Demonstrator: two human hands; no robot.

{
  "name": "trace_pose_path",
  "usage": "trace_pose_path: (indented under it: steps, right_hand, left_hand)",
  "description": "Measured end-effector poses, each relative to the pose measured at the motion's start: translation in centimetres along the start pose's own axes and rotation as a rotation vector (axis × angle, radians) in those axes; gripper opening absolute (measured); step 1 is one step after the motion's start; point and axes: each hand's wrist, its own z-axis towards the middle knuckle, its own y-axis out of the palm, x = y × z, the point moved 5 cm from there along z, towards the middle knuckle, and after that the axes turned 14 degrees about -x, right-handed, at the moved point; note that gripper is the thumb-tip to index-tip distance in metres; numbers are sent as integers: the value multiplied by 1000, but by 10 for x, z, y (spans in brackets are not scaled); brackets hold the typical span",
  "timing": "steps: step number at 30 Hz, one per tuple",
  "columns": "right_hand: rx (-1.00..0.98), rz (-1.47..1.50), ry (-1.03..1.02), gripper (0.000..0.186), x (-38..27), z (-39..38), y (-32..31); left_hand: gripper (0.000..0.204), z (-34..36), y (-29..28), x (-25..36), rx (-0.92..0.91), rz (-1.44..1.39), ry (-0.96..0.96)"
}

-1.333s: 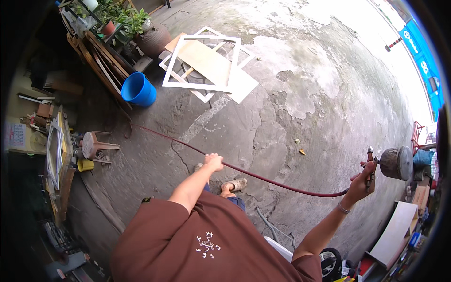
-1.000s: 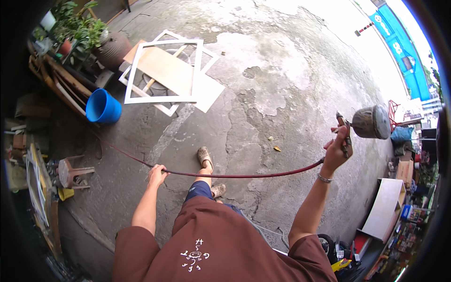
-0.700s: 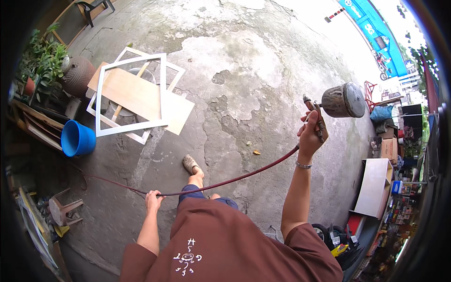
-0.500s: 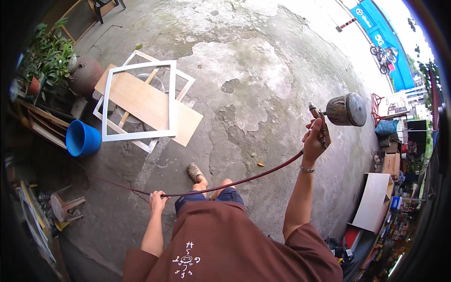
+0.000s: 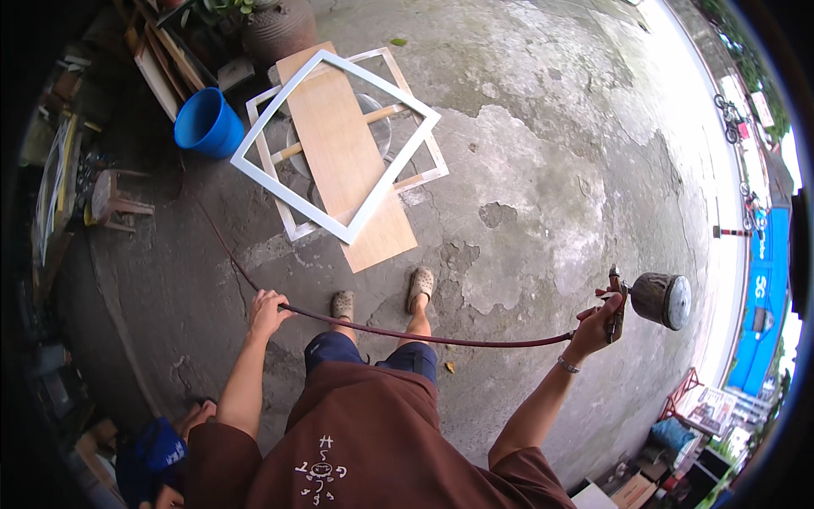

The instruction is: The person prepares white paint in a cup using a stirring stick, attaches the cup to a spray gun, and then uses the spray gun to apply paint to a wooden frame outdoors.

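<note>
My right hand (image 5: 598,329), held out to the right, is closed around the handle of a spray gun (image 5: 617,307) with a round metal paint cup (image 5: 663,300). A dark red hose (image 5: 441,341) runs from the gun across my legs to my left hand (image 5: 268,312), whose fingers are closed on it. Beyond the left hand the hose trails away over the floor. Ahead of me, a white rectangular frame (image 5: 393,177) lies over a light wooden board (image 5: 339,136). Beneath them are a second pale frame (image 5: 434,154), a wooden bar and a round support, partly hidden.
A blue bucket (image 5: 203,123) stands left of the frames, near a large clay pot (image 5: 278,32) and leaning boards (image 5: 161,64). A small stool (image 5: 119,201) is at the left. Another person's leg (image 5: 197,417) shows at lower left. The concrete floor (image 5: 551,204) is cracked and patchy.
The view has turned right, and the frames sit farther right and up in the picture. The spray gun appears lower and farther right. Both my feet and another person's leg now show.
</note>
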Motion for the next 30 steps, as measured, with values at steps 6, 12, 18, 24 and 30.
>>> trace_pose_path:
  steps: [6,12,18,24,30]
  right_hand:
    - [-216,-25,37,43,86,82,63]
    - [-428,-41,-70,41,121,142,148]
    - [-581,-1,-220,33,130,186,248]
    - [-622,-21,-266,33,147,195,334]
    - [-827,-12,-259,33,178,150,361]
  left_hand:
    - [34,-2,35,50,51,-88,-74]
    - [34,11,68,101,90,-222,-125]
    - [33,26,69,121,226,-223,-155]
    - [34,49,67,110,315,-207,-164]
    - [34,60,59,93,333,-221,-165]
